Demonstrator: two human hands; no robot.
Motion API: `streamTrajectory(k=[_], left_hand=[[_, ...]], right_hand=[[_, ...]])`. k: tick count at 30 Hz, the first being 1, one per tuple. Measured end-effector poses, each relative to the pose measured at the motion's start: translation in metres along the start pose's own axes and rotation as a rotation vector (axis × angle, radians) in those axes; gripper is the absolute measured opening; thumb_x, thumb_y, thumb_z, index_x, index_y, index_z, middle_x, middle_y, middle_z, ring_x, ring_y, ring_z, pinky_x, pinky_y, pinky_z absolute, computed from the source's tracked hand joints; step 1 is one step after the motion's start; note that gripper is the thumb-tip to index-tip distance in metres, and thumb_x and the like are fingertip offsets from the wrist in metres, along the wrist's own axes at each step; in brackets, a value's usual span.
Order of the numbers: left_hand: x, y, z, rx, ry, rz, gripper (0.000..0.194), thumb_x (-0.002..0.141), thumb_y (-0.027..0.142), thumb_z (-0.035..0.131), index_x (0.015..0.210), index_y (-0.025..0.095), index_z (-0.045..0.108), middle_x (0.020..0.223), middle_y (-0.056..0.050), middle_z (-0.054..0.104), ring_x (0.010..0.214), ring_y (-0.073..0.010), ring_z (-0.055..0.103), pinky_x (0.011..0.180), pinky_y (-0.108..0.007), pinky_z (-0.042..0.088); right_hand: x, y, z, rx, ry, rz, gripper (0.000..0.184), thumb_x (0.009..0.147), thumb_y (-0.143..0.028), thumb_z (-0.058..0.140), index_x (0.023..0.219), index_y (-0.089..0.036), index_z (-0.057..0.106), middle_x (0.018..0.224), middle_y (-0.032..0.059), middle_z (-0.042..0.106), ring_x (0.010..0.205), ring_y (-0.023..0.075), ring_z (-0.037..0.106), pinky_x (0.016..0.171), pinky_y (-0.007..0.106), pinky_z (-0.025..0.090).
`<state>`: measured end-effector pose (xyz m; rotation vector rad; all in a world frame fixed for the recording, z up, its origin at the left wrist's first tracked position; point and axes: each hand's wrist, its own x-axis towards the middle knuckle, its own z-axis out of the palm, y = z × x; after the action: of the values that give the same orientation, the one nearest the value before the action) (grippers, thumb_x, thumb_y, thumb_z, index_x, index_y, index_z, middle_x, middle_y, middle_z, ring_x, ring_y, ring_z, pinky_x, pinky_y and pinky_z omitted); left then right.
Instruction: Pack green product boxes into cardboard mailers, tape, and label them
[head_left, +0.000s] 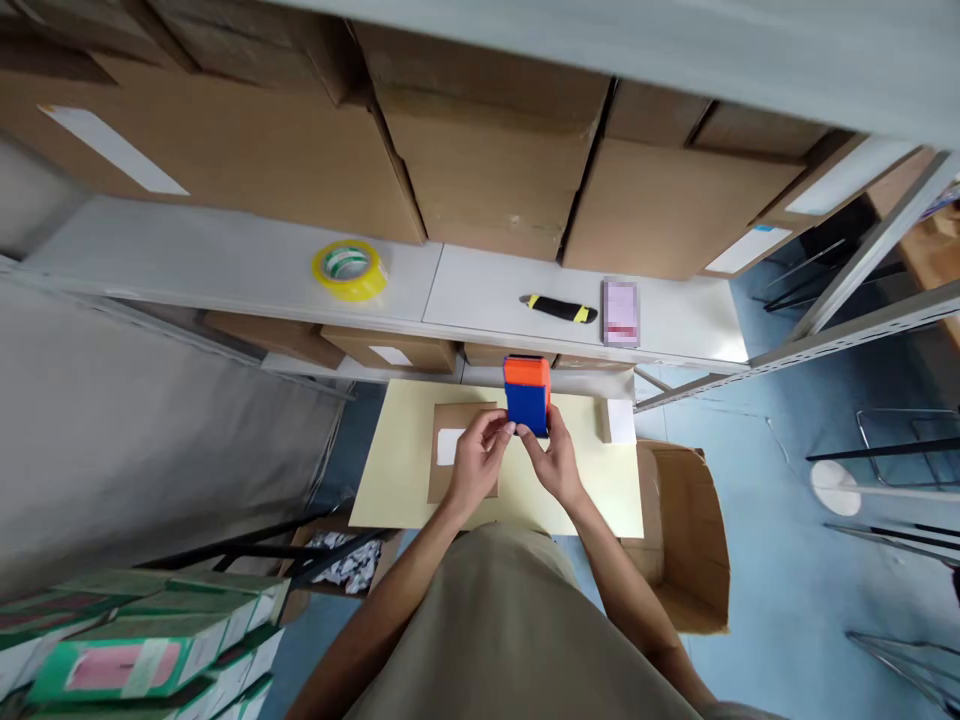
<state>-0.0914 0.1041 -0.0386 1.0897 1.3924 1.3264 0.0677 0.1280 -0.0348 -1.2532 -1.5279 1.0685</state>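
Blue-and-orange case [527, 398] at 12 o'clock from the torso, over the pale-yellow bench [570, 495]. Grip: left hand [480, 452] clamped on its lower-left corner, right hand [553, 458] on its lower-right. From the case: labelled cardboard parcel [442, 482] at 8, white box [619, 421] past 3, tape roll [330, 266] at 10, black-and-yellow utility knife [558, 308] near 1, both on the shelf [480, 290].

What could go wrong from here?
The blue-and-orange pack, held near its lower end by the left hand and right hand, could tip or slip. The white box sits near the right edge of the table; a bump might knock it toward the open carton.
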Motion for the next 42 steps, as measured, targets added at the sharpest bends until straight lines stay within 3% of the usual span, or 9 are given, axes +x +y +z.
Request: streamTrajectory(k=[4,8,12,17,25,29,32,37,42], left_hand=[[0.055,0.046,-0.033,-0.045,0.096,0.113,0.052,0.101,0.066,0.08,0.127,0.022,0.079,0.115,-0.011,0.087,0.108,-0.028,0.084,0.106,-0.042,0.067],[0.098,0.058,-0.051,-0.153,0.072,0.13,0.072,0.089,0.069,0.088,0.142,0.022,0.076,0.13,-0.015,0.085,0.129,-0.0336,0.08,0.122,-0.051,0.06],[0.1,0.046,-0.057,-0.209,0.069,0.076,0.078,0.083,0.07,0.09,0.143,0.023,0.074,0.155,-0.02,0.075,0.137,-0.0379,0.078,0.123,-0.056,0.059],[0.075,0.034,-0.071,-0.197,0.008,0.084,0.062,0.097,0.06,0.084,0.147,0.024,0.073,0.152,-0.02,0.077,0.139,-0.0366,0.078,0.126,-0.058,0.058],[0.071,-0.001,-0.085,-0.07,-0.138,0.047,0.058,0.102,0.062,0.076,0.147,0.025,0.073,0.145,-0.021,0.08,0.143,-0.0367,0.076,0.124,-0.059,0.06],[0.048,-0.037,-0.079,-0.024,-0.226,-0.104,0.065,0.098,0.069,0.076,0.145,0.024,0.073,0.15,-0.021,0.078,0.141,-0.0363,0.077,0.121,-0.055,0.062],[0.021,-0.063,-0.067,-0.003,-0.297,-0.195,0.063,0.1,0.066,0.073,0.148,0.025,0.07,0.156,-0.02,0.074,0.145,-0.0346,0.074,0.122,-0.053,0.061],[-0.009,-0.102,-0.024,0.071,-0.392,-0.323,0.059,0.098,0.061,0.073,0.142,0.022,0.069,0.152,-0.022,0.075,0.143,-0.0341,0.074,0.124,-0.053,0.059],[-0.005,-0.13,0.048,0.141,-0.368,-0.408,0.05,0.096,0.051,0.072,0.137,0.021,0.071,0.147,-0.022,0.077,0.139,-0.0331,0.077,0.124,-0.055,0.058]], right_hand=[[0.082,-0.049,0.023,-0.214,-0.112,-0.184,0.032,0.113,-0.048,0.063,0.131,-0.023,0.062,0.108,0.0108,0.078,0.093,0.0287,0.074,0.088,0.042,0.063],[0.168,-0.095,0.051,-0.657,-0.244,-0.218,0.044,0.113,-0.037,0.061,0.149,-0.013,0.058,0.123,0.0211,0.081,0.118,0.0379,0.077,0.108,0.051,0.062],[0.225,-0.135,0.074,-1.049,-0.395,-0.157,0.052,0.114,-0.028,0.056,0.161,-0.006,0.055,0.141,0.0283,0.079,0.136,0.0392,0.076,0.125,0.052,0.052],[0.241,-0.137,0.085,-1.129,-0.41,-0.141,0.054,0.106,-0.017,0.065,0.158,0.0,0.063,0.141,0.0299,0.08,0.14,0.038,0.076,0.132,0.05,0.046],[0.21,-0.087,0.089,-1.06,-0.194,-0.216,0.071,0.114,-0.021,0.052,0.179,0.004,0.038,0.183,0.03,0.046,0.176,0.0351,0.038,0.148,0.05,0.021],[0.157,-0.036,0.068,-0.886,0.105,-0.305,0.063,0.118,-0.029,0.049,0.178,-0.008,0.046,0.183,0.0219,0.048,0.176,0.0342,0.036,0.145,0.053,0.029],[0.086,0.024,0.037,-0.804,0.227,-0.216,0.054,0.121,-0.032,0.044,0.17,-0.015,0.056,0.175,0.019,0.058,0.168,0.0311,0.046,0.139,0.049,0.039],[-0.027,0.122,-0.036,-0.756,0.309,0.266,0.045,0.116,-0.031,0.051,0.152,-0.01,0.067,0.156,0.0257,0.07,0.147,0.0367,0.063,0.126,0.052,0.051],[-0.037,0.192,-0.121,-0.776,0.384,0.461,0.052,0.112,-0.033,0.057,0.156,-0.004,0.061,0.16,0.0307,0.065,0.153,0.0401,0.059,0.131,0.053,0.046]])
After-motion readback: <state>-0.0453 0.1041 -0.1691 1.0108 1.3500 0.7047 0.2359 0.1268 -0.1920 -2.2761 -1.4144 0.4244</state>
